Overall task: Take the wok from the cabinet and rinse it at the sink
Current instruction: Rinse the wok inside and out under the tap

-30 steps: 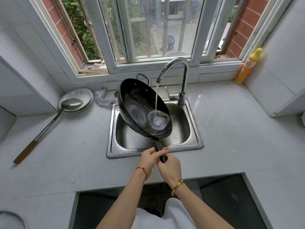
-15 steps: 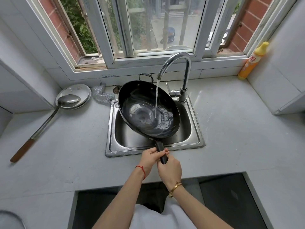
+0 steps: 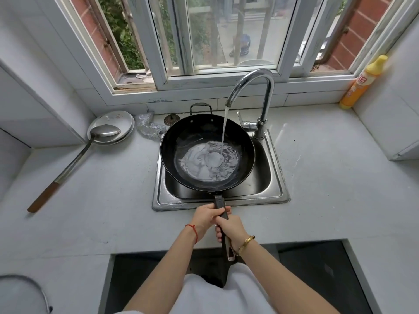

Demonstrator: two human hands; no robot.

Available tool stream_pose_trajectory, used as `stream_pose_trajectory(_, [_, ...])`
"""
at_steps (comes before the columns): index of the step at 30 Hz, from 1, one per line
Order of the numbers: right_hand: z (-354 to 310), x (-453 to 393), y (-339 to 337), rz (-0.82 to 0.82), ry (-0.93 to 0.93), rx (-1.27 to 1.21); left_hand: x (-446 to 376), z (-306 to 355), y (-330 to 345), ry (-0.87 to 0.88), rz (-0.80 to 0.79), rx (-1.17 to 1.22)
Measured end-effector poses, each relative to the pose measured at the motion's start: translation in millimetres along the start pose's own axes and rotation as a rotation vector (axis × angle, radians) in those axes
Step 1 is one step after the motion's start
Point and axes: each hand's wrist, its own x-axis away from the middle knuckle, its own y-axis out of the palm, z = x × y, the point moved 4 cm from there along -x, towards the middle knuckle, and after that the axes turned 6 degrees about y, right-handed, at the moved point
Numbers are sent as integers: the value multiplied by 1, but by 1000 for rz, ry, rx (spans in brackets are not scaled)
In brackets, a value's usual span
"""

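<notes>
Levelled out since the earlier tilt, the wok is now sitting flatter over the sink, water from the tap pooling inside it. Left hand and right hand are both gripping its handle, fingers curled tight round it, above the worktop

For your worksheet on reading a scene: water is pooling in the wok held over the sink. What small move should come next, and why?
Probably swirl the wok: both hands, left hand and right hand, grip its handle, and the faucet stream has pooled only at the bottom.
</notes>
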Motion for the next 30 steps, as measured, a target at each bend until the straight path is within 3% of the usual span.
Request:
stream_pose_trajectory(13, [17, -14, 4, 99, -1, 41, -9, -17, -15, -6, 149, -235])
stream_pose_trajectory(30, [34, -19, 0, 130, 0, 56, -11, -34, -13, -9, 226, -344])
